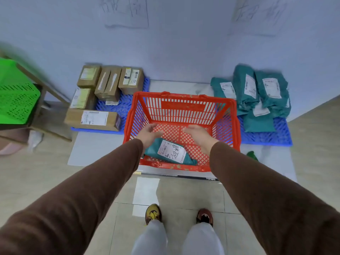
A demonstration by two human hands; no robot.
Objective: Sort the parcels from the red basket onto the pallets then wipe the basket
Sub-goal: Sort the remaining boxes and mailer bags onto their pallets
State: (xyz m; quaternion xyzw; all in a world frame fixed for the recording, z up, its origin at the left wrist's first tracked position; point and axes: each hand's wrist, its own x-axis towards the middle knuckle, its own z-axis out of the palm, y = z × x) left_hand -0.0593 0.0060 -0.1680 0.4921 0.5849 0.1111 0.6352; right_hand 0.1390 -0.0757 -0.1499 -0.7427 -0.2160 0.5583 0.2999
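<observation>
Two hands, left hand [150, 134] and right hand [199, 134], hover with loose, empty grip inside the red basket [228, 129] above one teal parcel [170, 152].

green crate [17, 100] blurred and cut off, teal parcel [171, 151] partly behind sleeve

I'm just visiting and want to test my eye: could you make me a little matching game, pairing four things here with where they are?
Things:
1. cardboard boxes
2. green mailer bags
3. single green parcel
4. green crate

Places:
A. inside the red basket
B. on the right blue pallet
C. far left edge of the view
D. on the left blue pallet

Pairs: 1-D, 2-B, 3-A, 4-C
</observation>
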